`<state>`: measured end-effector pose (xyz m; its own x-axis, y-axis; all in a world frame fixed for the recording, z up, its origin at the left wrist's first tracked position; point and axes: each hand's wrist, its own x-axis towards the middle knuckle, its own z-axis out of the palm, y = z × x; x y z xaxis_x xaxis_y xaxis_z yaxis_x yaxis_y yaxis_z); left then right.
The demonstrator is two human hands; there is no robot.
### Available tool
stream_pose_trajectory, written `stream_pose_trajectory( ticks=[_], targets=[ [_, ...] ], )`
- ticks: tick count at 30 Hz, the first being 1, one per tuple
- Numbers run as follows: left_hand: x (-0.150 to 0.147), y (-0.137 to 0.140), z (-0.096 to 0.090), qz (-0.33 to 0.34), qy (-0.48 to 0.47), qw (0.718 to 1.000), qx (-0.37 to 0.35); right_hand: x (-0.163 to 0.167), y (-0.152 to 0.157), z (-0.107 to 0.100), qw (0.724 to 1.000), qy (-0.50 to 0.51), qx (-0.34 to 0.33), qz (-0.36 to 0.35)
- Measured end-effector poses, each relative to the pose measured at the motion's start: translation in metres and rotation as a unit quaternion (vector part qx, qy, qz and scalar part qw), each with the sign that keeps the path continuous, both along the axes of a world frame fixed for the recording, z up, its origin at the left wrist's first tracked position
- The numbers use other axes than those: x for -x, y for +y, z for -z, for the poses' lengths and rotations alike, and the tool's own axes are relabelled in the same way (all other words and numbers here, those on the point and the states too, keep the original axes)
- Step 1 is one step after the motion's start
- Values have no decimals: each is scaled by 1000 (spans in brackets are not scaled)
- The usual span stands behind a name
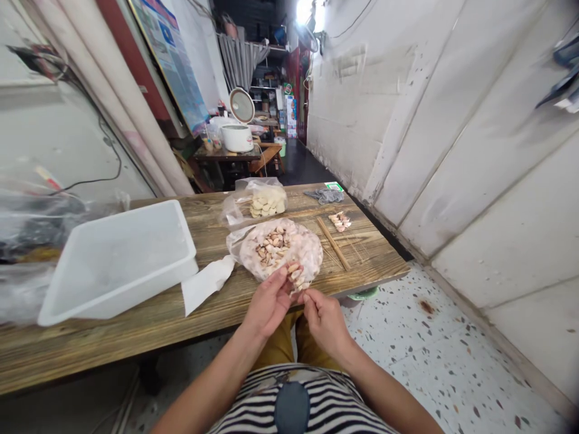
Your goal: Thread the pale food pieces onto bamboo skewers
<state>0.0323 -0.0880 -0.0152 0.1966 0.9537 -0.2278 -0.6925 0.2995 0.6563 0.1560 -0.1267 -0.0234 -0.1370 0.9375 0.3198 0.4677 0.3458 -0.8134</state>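
We have both hands together at the near edge of the wooden worktop [136, 337], just in front of our lap. Our left hand [268, 303] curls its fingers around a few small pale meat pieces [295, 272], its grip pressed on them, right at the near rim of the open plastic bag of meat pieces [278, 247]. Our right hand [324, 319] sits just beside the left, thumb and forefinger pinched together close to those same pieces; something thin may be between the fingertips, but we cannot tell what.

The bag lies open on the worktop just beyond our hands, its contents pale pink with a darker heap in the middle. Far of it lies a second plastic bag [262, 202] with lighter pieces inside. To the right of the open bag lies a bundle of wooden skewers [333, 243], angled from far left to near right, and beyond them a small pile of pieces [340, 221]. At the far right corner of the worktop lie a crumpled grey bag [326, 195] and a small green packet [334, 186].

To the left stands a white plastic tub [122, 259], tilted up on its right side, with a white sheet [208, 282] just beside it.
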Motion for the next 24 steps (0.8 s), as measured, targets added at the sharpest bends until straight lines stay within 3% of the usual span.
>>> stream_pose_trajectory(
  ticks=[2,4,6,8,12,17,19,21,24],
  targets=[
    [3,0,-1,-10,1,1000,-17,-1,3,0,1000,-6,-18,9],
    [11,3,0,-72,45,995,-45,-1,5,1,999,-5,-31,22],
    [22,10,2,-147,142,976,-79,-2,6,5,999,-2,-38,32],
    [37,21,5,-171,267,942,-107,-3,5,9,999,-3,-39,37],
    [62,49,10,-155,484,842,-184,-7,3,17,999,-11,-24,44],
    [76,88,13,-61,719,644,-254,-15,2,23,999,-14,2,49],
    [77,101,15,-9,770,581,-264,-17,1,25,999,-8,13,48],
    [77,111,18,22,788,549,-278,-18,1,27,999,-2,21,43],
    [73,121,23,37,787,544,-289,-19,1,30,999,6,27,37]
  ],
)
